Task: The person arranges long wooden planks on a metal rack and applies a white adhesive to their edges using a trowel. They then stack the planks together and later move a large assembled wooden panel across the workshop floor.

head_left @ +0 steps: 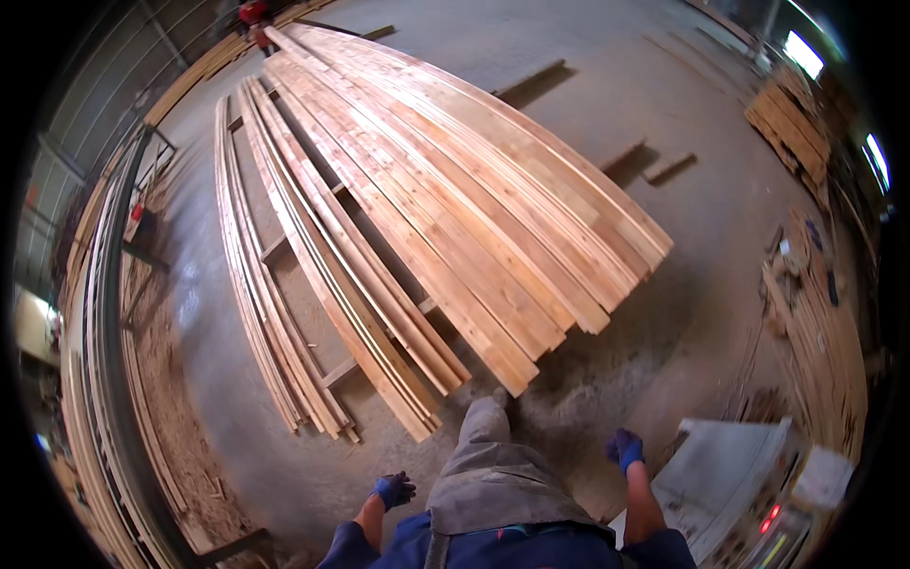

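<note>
My left hand point(394, 489), in a blue glove with dark fingertips, hangs beside my apron point(493, 484) with its fingers loosely apart and nothing in it. On the other side my right hand point(625, 448), gloved the same way, is held out over the floor, fingers loosely spread and holding nothing. Both hands are apart from the wood. Ahead lies a wide layer of long planks point(445, 209), side by side, their near ends uneven. Left of it rest narrower bundles of boards point(351, 294) and thin strips point(261, 313), all on crosswise wooden bearers point(339, 372).
A metal rack with long timber point(100, 313) runs along the left. At lower right stands a pale metal machine point(720, 465) with red lights. Beyond it are loose offcuts point(815, 322) and a wood stack point(789, 128). A person in red point(254, 13) is at the far end.
</note>
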Demonstrator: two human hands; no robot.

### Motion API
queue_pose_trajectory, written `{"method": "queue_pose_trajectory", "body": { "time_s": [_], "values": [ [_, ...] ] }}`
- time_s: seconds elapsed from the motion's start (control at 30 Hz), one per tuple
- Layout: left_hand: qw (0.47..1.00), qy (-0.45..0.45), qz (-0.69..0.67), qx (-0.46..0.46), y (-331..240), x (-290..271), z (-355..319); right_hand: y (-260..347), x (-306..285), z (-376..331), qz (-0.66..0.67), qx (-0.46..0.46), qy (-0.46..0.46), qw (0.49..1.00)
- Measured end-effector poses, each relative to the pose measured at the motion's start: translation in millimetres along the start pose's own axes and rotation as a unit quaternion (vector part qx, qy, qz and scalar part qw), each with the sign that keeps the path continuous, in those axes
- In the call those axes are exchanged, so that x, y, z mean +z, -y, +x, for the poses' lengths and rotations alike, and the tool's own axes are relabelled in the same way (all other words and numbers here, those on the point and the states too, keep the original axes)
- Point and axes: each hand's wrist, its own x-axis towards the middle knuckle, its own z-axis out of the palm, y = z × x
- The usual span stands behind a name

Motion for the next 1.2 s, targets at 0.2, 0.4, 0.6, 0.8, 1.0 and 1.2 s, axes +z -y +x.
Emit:
{"method": "queue_pose_trajectory", "body": {
  "time_s": [0.2,0.4,0.6,0.8,1.0,1.2],
  "values": [
    [0.953,0.056,0.059,0.293,-118,106,134,58,-34,105,-0.177,-0.143,0.025,0.973],
    [0.955,0.109,-0.136,0.242,-308,318,-32,195,-37,158,-0.103,0.069,-0.026,0.992],
    [0.982,0.112,-0.032,0.147,-325,487,42,270,-14,360,-0.089,0.179,0.081,0.976],
    [0.971,0.140,0.026,0.192,-364,651,159,207,50,601,-0.153,-0.204,0.227,0.940],
    [0.953,0.073,0.141,0.259,-402,724,259,191,101,648,0.055,0.049,0.168,0.983],
    [0.975,0.060,0.046,0.210,-393,736,280,184,104,646,0.119,0.089,0.176,0.973]
  ]
}}
